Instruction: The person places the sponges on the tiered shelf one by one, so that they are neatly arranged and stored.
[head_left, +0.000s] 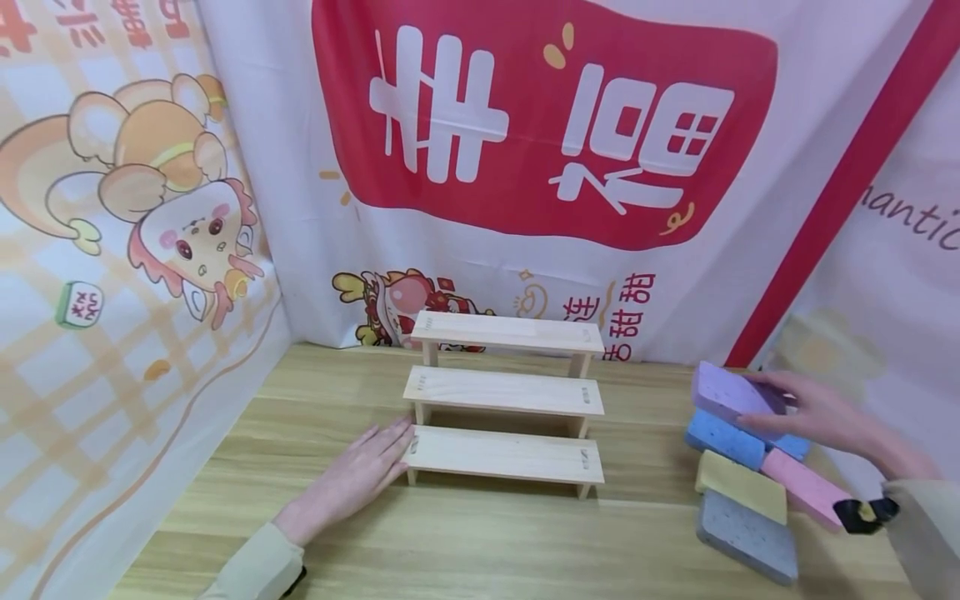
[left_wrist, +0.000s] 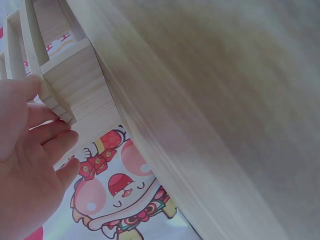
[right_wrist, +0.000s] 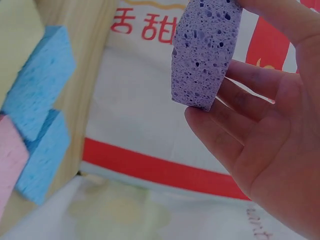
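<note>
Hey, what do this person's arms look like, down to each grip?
Left sleeve and right sleeve are light beige. The left grip and right grip are ungloved. A black band with a gold-toned detail shows at the right cuff; a bit of black peeks out beside the left cuff.

Purple sponge speckled with darker pores, blue sponges, pink sponge, yellow sponge, grey sponge, cream wooden rack, streaky tan tabletop, white back cloth with red panel and white lettering, white side cloth checked in orange
</note>
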